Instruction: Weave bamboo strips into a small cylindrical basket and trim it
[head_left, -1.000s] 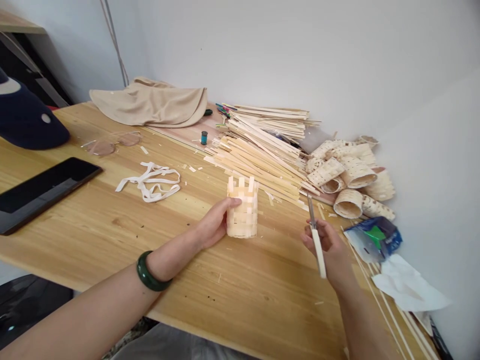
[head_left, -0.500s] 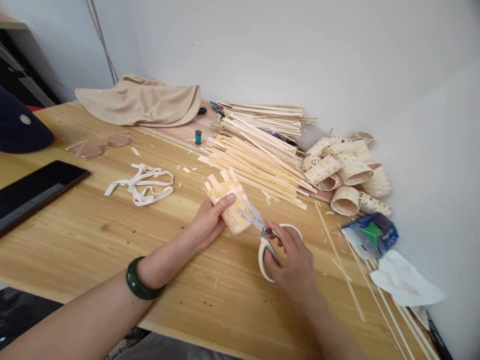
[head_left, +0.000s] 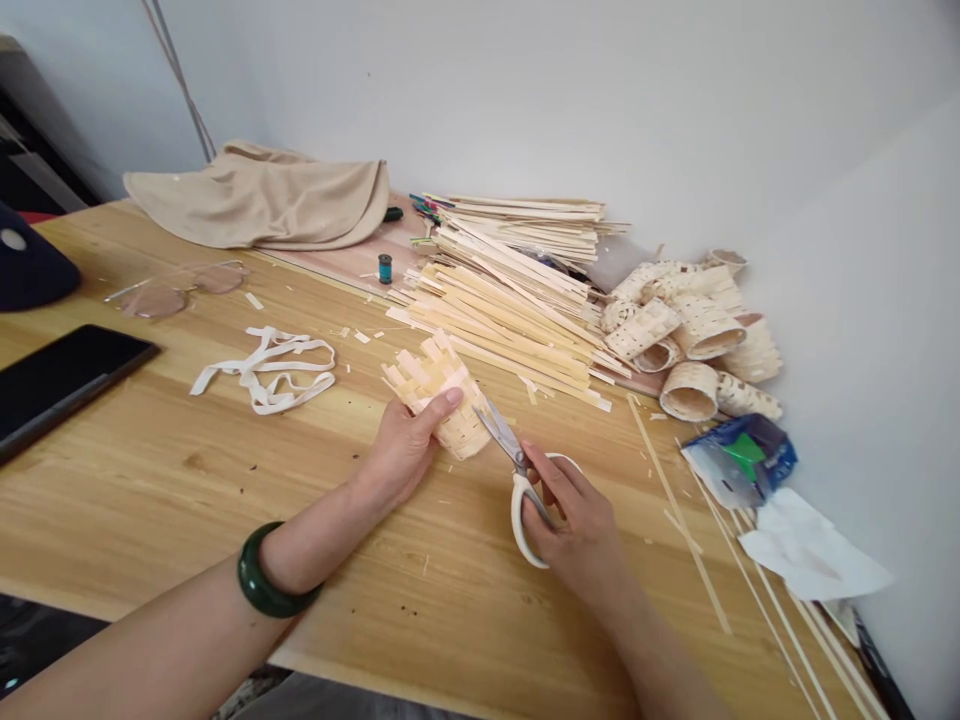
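Observation:
My left hand is closed around a small woven basket of pale strips, thumb pressed on its side. Loose strip ends stick up at the basket's far end. In my right hand is a pair of scissors with white handles, its fingers through the loops. The scissor blades lie against the right side of the weave and look nearly closed. Whether a strip sits between them is too small to tell.
Behind lie bundles of flat strips. Finished woven tubes are heaped at right, near a blue packet and white paper. To the left are white ribbon, a phone, glasses and a teal thread spool.
The view has shifted slightly. Both hands, with the basket and scissors, sit a little further left in the picture, and the scissor blades have drawn closer together.

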